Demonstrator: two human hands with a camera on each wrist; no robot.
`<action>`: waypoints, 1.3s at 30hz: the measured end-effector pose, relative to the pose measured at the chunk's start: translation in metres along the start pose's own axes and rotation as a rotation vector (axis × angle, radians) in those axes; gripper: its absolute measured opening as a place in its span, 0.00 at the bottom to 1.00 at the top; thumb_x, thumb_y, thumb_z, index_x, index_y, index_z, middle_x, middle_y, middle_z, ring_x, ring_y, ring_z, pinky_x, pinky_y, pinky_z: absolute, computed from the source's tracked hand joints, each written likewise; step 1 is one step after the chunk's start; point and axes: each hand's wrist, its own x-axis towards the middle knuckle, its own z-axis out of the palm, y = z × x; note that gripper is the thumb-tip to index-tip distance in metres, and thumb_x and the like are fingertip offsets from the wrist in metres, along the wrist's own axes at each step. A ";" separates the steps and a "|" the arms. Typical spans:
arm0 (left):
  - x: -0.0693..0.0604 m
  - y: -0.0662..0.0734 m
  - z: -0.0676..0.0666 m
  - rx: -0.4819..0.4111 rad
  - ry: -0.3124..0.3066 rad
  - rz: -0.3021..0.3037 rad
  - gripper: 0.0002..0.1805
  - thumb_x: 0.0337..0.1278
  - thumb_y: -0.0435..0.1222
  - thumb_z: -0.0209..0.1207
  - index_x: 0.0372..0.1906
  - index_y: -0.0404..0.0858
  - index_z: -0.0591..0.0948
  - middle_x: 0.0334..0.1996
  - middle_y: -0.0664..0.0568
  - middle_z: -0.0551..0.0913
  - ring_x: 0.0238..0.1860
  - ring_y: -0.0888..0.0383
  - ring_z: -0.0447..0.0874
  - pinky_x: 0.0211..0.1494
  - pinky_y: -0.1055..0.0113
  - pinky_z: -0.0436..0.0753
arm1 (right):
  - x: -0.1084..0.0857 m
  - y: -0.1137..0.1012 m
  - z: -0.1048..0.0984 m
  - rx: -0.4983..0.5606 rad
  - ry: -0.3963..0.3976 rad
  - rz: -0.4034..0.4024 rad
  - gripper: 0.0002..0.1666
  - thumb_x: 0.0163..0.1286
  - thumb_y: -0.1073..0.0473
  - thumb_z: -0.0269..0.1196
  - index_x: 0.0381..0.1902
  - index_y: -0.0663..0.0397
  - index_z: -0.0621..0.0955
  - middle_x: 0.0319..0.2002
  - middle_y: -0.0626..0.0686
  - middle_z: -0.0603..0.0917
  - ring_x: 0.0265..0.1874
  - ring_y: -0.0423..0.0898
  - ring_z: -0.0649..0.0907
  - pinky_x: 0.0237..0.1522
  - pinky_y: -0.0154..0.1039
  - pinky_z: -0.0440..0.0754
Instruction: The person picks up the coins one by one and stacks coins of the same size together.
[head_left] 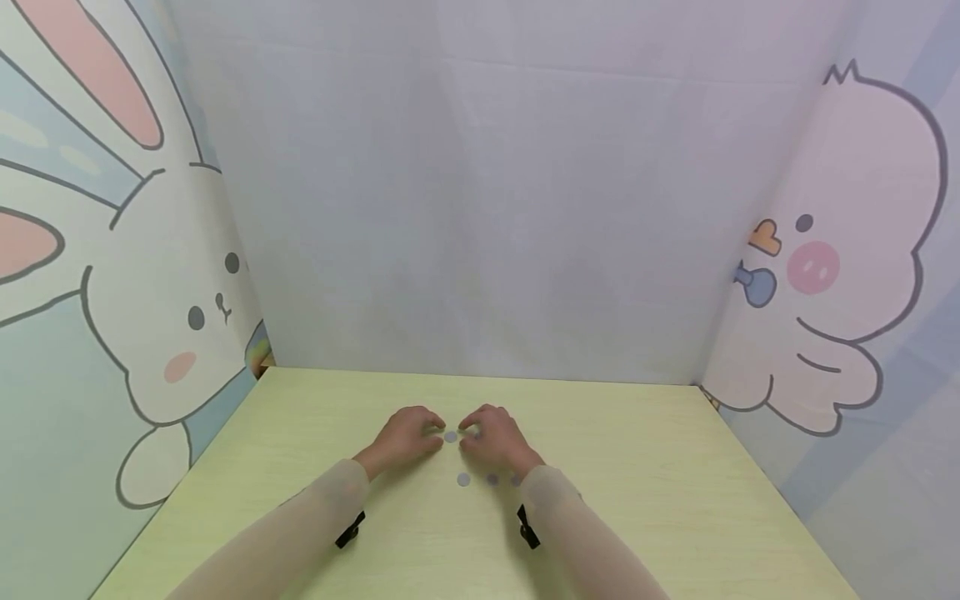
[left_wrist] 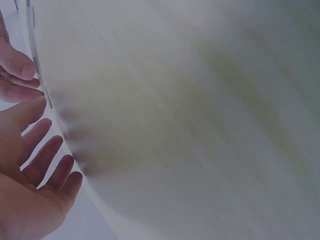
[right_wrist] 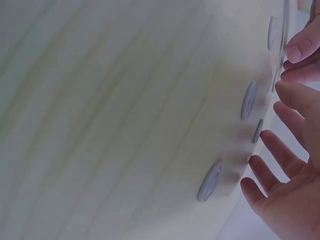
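Note:
Small round grey discs, coin-like in shape, lie flat on the light wooden table (head_left: 645, 483). One disc (head_left: 450, 437) sits between my two hands in the head view. My left hand (head_left: 408, 435) is just left of it, thumb and fingers bent loosely with no object between them. Just to its right is my right hand (head_left: 495, 437), fingers spread and slightly bent, partly covering another disc. In the right wrist view, a disc (right_wrist: 257, 131) lies close by the right fingertips. Both hands' fingertips are near each other at the edge of the left wrist view.
Nearer me, a row holds a disc (head_left: 463, 479), a second disc (head_left: 492, 479) and a third (head_left: 516, 480) beside the right sleeve. A pale curtain (head_left: 480, 208) stands behind the table. Cartoon-printed cloths hang at left and right. Both wrists carry black straps.

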 end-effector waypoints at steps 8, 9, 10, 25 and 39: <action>0.001 0.004 0.004 -0.008 0.025 0.003 0.09 0.57 0.33 0.75 0.43 0.39 0.92 0.44 0.50 0.91 0.53 0.46 0.87 0.65 0.46 0.80 | 0.000 -0.002 0.003 -0.010 0.027 0.007 0.13 0.65 0.54 0.75 0.46 0.47 0.93 0.55 0.56 0.85 0.56 0.59 0.79 0.60 0.61 0.78; 0.001 0.004 0.004 -0.008 0.031 0.005 0.08 0.57 0.33 0.75 0.42 0.39 0.92 0.44 0.50 0.91 0.53 0.46 0.87 0.64 0.46 0.80 | 0.001 -0.002 0.004 -0.014 0.031 0.009 0.13 0.65 0.53 0.75 0.46 0.47 0.93 0.55 0.56 0.85 0.56 0.59 0.79 0.59 0.61 0.78; 0.001 0.004 0.005 -0.008 0.039 0.005 0.07 0.57 0.33 0.76 0.41 0.39 0.92 0.43 0.50 0.91 0.52 0.46 0.87 0.64 0.45 0.80 | 0.001 -0.002 0.004 -0.018 0.033 0.011 0.12 0.65 0.53 0.75 0.46 0.46 0.93 0.55 0.55 0.85 0.55 0.58 0.79 0.59 0.60 0.78; 0.004 0.003 0.011 -0.013 0.080 -0.005 0.04 0.56 0.33 0.77 0.37 0.41 0.93 0.38 0.52 0.90 0.45 0.51 0.86 0.57 0.50 0.83 | 0.006 -0.006 0.010 -0.052 0.075 0.030 0.06 0.67 0.53 0.76 0.41 0.44 0.94 0.49 0.54 0.86 0.50 0.55 0.80 0.51 0.53 0.81; 0.001 0.003 0.009 -0.006 0.089 0.027 0.03 0.55 0.33 0.77 0.32 0.43 0.93 0.33 0.56 0.89 0.40 0.56 0.85 0.52 0.53 0.84 | 0.006 -0.010 0.011 -0.010 0.096 0.026 0.03 0.63 0.55 0.79 0.34 0.44 0.95 0.45 0.51 0.87 0.47 0.53 0.80 0.50 0.52 0.80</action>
